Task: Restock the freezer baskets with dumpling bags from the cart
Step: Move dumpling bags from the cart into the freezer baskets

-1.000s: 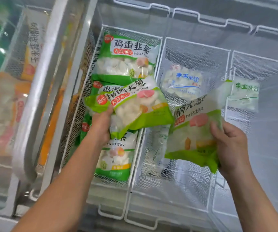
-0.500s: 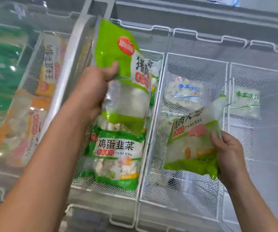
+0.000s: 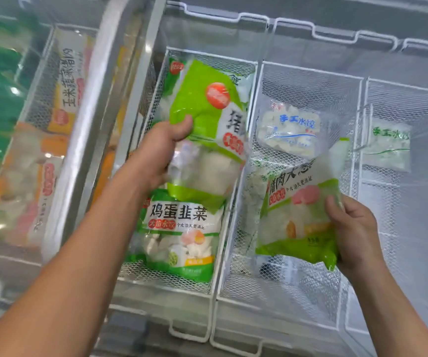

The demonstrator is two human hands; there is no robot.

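Note:
My left hand [image 3: 156, 150] grips a green dumpling bag [image 3: 207, 135] by its side, holding it upright over the left wire basket [image 3: 161, 99]. Below it in that basket lies another green bag with white dumplings pictured [image 3: 179, 233]. My right hand [image 3: 354, 233] holds a second green bag [image 3: 298, 212] by its lower right corner, tilted over the middle basket [image 3: 310, 73]. A clear bag with blue lettering [image 3: 290, 130] lies at the back of that middle basket.
The right basket [image 3: 408, 88] holds one pale bag with green lettering [image 3: 388, 145]. On the left, a closed glass lid [image 3: 27, 124] with a thick white frame [image 3: 92, 112] covers orange and green packets. The freezer's grey back wall [image 3: 310, 6] runs across the top.
My left hand lifted its bag off the pile, turned it upright, then brought it down toward the left basket. My right hand has kept its bag almost still over the middle basket.

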